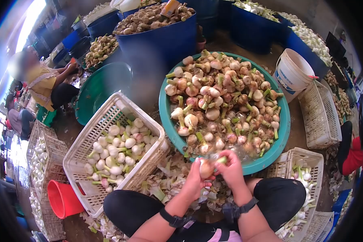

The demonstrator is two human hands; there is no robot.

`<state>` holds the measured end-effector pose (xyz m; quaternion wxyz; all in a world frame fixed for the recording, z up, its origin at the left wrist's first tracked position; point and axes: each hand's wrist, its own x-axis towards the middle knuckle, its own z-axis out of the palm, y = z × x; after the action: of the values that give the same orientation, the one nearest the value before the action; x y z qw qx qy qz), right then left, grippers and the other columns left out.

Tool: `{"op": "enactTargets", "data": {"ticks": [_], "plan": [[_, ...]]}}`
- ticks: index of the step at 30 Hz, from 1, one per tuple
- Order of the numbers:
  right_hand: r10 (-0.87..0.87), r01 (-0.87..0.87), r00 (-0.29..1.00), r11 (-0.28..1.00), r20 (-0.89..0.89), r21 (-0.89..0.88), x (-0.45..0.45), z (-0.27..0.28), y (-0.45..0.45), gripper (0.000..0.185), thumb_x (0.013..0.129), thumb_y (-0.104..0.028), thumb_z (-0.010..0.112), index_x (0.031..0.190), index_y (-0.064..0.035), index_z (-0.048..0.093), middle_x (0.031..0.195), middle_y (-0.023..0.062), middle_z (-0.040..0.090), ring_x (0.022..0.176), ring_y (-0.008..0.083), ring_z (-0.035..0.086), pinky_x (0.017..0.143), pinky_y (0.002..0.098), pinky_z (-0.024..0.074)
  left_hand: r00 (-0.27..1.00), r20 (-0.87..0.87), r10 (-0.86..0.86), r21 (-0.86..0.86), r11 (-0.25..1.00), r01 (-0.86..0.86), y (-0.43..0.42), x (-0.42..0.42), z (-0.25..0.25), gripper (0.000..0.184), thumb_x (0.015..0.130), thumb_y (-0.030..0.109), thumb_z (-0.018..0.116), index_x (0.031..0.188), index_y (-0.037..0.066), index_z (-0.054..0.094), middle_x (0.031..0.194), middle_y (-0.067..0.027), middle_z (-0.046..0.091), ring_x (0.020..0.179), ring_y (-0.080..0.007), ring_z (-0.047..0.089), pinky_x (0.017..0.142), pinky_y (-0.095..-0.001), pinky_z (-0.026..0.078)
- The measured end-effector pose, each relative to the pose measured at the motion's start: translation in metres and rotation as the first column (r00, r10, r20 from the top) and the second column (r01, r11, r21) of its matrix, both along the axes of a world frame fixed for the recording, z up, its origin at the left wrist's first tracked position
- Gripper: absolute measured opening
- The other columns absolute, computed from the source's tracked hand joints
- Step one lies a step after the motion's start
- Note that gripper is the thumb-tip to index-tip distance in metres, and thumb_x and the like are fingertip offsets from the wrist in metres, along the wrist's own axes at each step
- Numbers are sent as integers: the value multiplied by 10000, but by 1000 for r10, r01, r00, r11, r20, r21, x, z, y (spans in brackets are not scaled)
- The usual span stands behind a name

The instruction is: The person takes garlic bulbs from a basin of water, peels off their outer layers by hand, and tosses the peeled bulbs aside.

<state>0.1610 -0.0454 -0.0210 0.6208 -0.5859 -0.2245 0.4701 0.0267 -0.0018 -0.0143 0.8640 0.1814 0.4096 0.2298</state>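
Note:
Just over the near rim of a round teal tub (285,133), both my hands are closed on one brownish garlic bulb (206,168). My left hand (194,180) grips the round body from the left side. At the green stem end, the fingers of my right hand (231,169) are pinched. The tub holds a heap of unpeeled garlic bulbs (230,92) with short cut stems, and water shows near its front. To the left, a white plastic crate (78,163) contains cleaner white garlic bulbs (121,149). Loose garlic skins (165,181) lie below my hands.
A red bucket (64,199) stands beside the crate, and a white bucket (292,72) is right of the tub. Another garlic crate (316,169) sits by my right knee. Blue bins (159,44) line the back. A co-worker (44,86) sits at the left.

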Motion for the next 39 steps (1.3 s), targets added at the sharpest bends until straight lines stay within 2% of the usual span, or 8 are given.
{"op": "enactTargets", "data": {"ticks": [9,14,16,21,24,30,34,39], "plan": [[448,-417,53,822,892,-388,-26,29,-27,211,737,-228,567,692,-28,617,599,127,581,544,282,567,484,370,455,942,-333,-31,445,876,186,8,-21,-2,291,813,275,554,1025,76,567,772,4,567,589,-70,527,449,-220,365],[464,-347,327,869,823,-352,-20,3,-18,206,769,-216,566,700,-27,611,618,122,597,519,243,577,481,321,479,952,-289,-103,227,959,173,7,-28,6,379,790,230,551,1116,39,525,873,-24,547,715,-93,534,526,-223,408],[325,-375,927,820,-188,-432,-17,-12,-17,252,846,-246,538,799,-11,617,701,99,610,558,197,591,528,292,509,967,-231,-104,348,920,182,8,-26,1,379,782,149,531,1148,53,517,1005,-40,523,809,-110,530,668,-235,450],[315,-405,885,883,-342,-237,-16,-11,-33,303,859,-273,543,830,18,621,719,73,617,546,171,562,549,264,496,966,-153,-210,481,838,258,15,-34,1,453,770,106,552,1217,68,490,1100,-93,532,1003,-175,517,888,-281,395],[474,-309,753,867,456,-392,-10,-2,-29,319,851,-260,560,749,36,626,605,-9,593,515,125,495,527,285,429,780,-594,-196,725,289,625,12,-37,4,628,702,149,702,1260,44,434,1265,-132,465,1100,-197,489,918,-316,388],[85,-260,863,920,-498,-294,0,-8,-23,244,851,-241,574,978,-36,605,771,31,598,631,118,573,502,259,492,812,-576,96,775,-251,580,4,-35,1,445,628,-6,667,1058,37,557,1274,-183,446,1210,-370,386,981,-435,335],[166,-204,780,979,-603,6,-9,-2,-28,270,895,-259,508,984,-17,586,828,24,593,711,139,581,623,272,504,989,-40,144,642,762,-85,1,-28,-20,217,822,39,558,1034,13,521,1170,-163,517,1074,-280,517,932,-383,417],[404,-420,872,908,276,-3,-3,48,-72,210,873,-165,543,984,3,603,876,68,621,829,97,540,747,265,450,929,138,342,86,931,-355,39,-60,-60,227,868,126,521,1073,31,503,1019,-73,571,850,-154,568,650,-254,495]]}}
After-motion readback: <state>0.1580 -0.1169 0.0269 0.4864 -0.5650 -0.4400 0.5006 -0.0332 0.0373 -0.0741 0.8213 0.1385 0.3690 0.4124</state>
